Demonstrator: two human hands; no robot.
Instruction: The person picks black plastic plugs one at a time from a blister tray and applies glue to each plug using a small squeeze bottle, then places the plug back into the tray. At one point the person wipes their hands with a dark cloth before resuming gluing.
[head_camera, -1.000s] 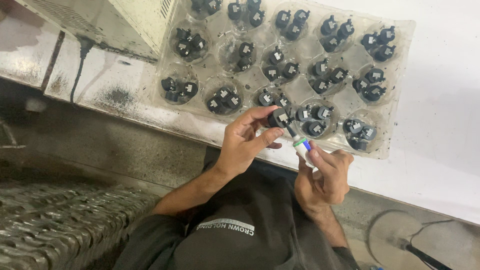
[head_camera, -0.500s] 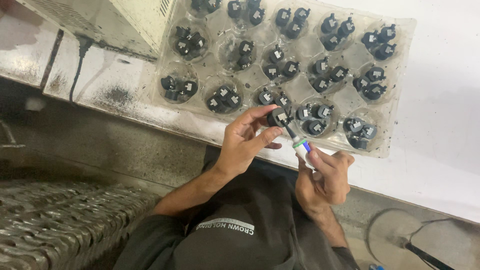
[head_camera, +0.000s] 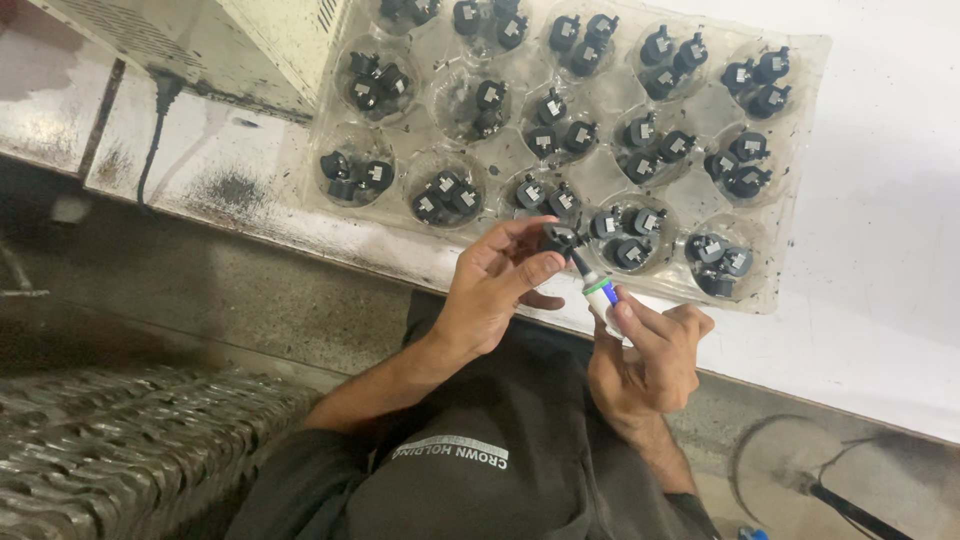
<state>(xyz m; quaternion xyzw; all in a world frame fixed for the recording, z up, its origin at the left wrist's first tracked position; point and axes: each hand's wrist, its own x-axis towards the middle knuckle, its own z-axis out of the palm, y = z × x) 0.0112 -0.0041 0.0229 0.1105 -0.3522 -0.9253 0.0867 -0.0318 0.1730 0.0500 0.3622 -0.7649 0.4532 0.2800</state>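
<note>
Fingers (head_camera: 535, 268) pinch black part (head_camera: 556, 238), touching right hand's (head_camera: 650, 355) applicator (head_camera: 598, 290).

left hand (head_camera: 495, 285) pinching, right hand (head_camera: 650, 350) gripping

The small parts (head_camera: 560, 238) were black with pale square patches, sitting in a clear plastic tray (head_camera: 800, 180). The little tube (head_camera: 603, 298) was white with a green band and a dark tip. The tabletop (head_camera: 890, 300) was white, speckled and smudged with black grime.
</note>
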